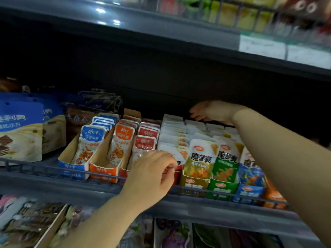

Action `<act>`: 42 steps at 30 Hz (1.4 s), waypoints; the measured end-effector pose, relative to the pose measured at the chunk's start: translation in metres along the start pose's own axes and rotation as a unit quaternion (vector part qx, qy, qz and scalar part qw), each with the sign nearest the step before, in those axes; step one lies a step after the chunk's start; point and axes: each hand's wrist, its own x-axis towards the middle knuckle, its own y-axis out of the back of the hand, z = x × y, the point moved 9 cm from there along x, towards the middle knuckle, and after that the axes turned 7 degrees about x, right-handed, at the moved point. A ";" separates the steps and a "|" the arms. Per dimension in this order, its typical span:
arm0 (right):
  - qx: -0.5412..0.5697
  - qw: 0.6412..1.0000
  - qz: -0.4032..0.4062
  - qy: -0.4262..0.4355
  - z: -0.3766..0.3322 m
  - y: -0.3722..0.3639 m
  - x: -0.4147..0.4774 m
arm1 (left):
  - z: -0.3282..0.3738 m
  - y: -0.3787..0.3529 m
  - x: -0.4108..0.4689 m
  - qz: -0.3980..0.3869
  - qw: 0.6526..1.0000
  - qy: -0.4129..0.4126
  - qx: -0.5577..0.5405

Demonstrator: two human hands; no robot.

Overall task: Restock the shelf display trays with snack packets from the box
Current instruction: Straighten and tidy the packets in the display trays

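1. Shelf (44, 181), from 9 o'clock inward: blue tray (70, 166) with blue-topped packets (93, 135), orange tray (104, 171) with orange-topped packets (124, 133), then red-topped packets (146, 140). All stand upright in rows.
2. Toward 3 o'clock: white packets (173, 136) in a row, then yellow tray (194, 183), green tray (223, 187) and second blue tray (250, 191). Each is packed front to back (rear labels too blurred to read).
3. Large blue bags (19, 129) at 9 o'clock, outside the trays.
4. Left hand (152, 174) at 6 o'clock: fingers curled, tips gripping the lower edge of the front white packet (179, 153); thumb hidden.
5. Right hand (211, 111) at 2 o'clock from the left, deep at the shelf back, over the rear ends of the white row and its neighbour. Fingers bent down; can't tell if it holds anything.
6. Front white packet sits at 1 o'clock of the left hand, touching its fingertips, well apart from the right hand.
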 end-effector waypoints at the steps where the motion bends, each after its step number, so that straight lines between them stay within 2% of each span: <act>1: -0.006 1.000 0.013 -0.001 0.010 0.004 -0.007 | 0.014 -0.009 -0.001 -0.030 0.999 -0.012 -0.016; 4: -0.006 0.997 0.075 0.003 0.038 0.019 -0.024 | 0.045 -0.034 -0.001 -0.063 0.996 -0.034 -0.045; 10: 0.124 0.984 0.127 0.030 0.072 0.020 -0.039 | 0.058 -0.075 0.013 -0.130 0.991 0.002 0.010; 11: 0.179 0.968 0.167 0.050 0.075 0.027 -0.047 | 0.059 -0.078 0.013 -0.134 0.991 0.004 0.016; 13: 0.317 0.913 0.244 0.079 0.092 0.039 -0.069 | 0.057 -0.084 0.013 -0.138 0.990 0.008 0.019; 14: 0.368 0.892 0.252 0.078 0.102 0.034 -0.080 | 0.056 -0.085 0.012 -0.135 0.991 0.012 0.015; 16: 0.401 0.888 0.216 0.056 0.118 0.004 -0.094 | 0.053 -0.084 0.011 -0.112 0.993 0.031 0.002; 20: 0.414 0.894 0.167 0.049 0.129 -0.042 -0.094 | 0.047 -0.082 0.005 -0.076 0.991 0.104 -0.040; 26: 0.396 0.907 0.136 0.048 0.111 -0.053 -0.064 | 0.044 -0.091 0.008 -0.088 0.969 0.204 -0.108; 28: 0.372 0.917 0.141 0.035 0.112 -0.053 -0.053 | 0.042 -0.092 0.010 -0.090 0.967 0.210 -0.108; 33: 0.371 0.916 0.149 0.008 0.115 -0.050 -0.036 | 0.040 -0.096 0.005 -0.094 0.969 0.198 -0.118; 39: 0.287 0.931 0.221 0.034 0.116 -0.042 -0.033 | 0.036 -0.095 0.005 -0.088 0.971 0.185 -0.120; 42: 0.259 0.938 0.222 0.062 0.110 -0.038 -0.033 | 0.036 -0.097 0.002 -0.084 0.973 0.172 -0.130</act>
